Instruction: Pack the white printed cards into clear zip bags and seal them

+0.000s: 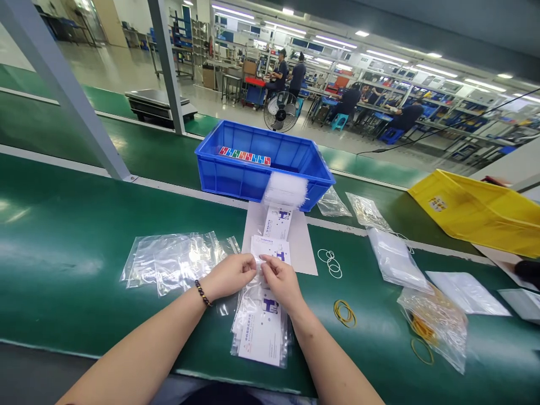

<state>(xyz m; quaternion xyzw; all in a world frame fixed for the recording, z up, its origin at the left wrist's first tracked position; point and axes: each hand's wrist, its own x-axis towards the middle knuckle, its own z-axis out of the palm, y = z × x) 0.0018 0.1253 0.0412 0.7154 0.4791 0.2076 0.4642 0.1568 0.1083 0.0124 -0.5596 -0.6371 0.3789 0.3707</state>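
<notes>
Head view: left hand (236,274) and right hand (279,279) pinched a clear bag (253,290) between them; printed card (270,246) lay just beyond, bagged cards (262,333) toward the green surface's (76,287) near edge.

Frame crops the yellow bin (476,209); small print on the leaflet (262,336) blurs.

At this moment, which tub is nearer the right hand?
The blue tub, ahead of the right hand; the yellow tub is farther off, to the right.

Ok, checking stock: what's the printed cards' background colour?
The printed cards have a white background; head view.
</notes>
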